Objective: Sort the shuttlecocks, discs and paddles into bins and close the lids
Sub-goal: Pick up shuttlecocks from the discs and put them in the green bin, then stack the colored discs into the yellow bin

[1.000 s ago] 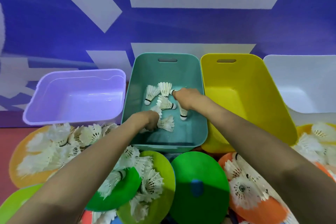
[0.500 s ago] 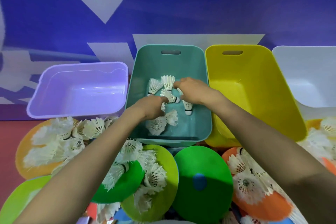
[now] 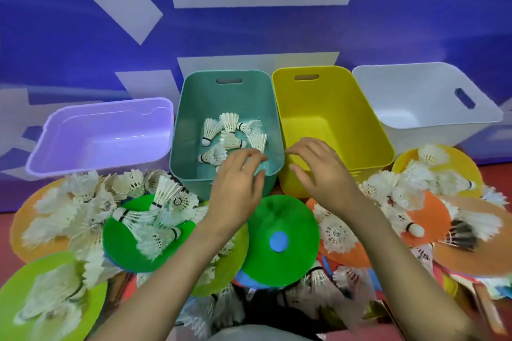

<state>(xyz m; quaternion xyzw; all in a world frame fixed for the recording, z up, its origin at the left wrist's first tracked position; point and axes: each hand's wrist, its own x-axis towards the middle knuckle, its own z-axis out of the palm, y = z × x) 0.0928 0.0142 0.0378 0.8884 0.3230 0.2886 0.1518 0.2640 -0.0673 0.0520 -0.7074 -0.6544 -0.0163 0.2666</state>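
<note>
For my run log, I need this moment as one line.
left hand: open, empty, over near rim of teal bin | right hand: open, empty, over near rim of yellow bin | shuttlecocks: several in teal bin | discs: outside bins

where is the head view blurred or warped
Head view: the wide-angle lens bows the white bin outward at the right edge; shuttlecocks on the lime disc at bottom left are smeared; the teal bin, left hand and right hand near the centre are sharper.
</note>
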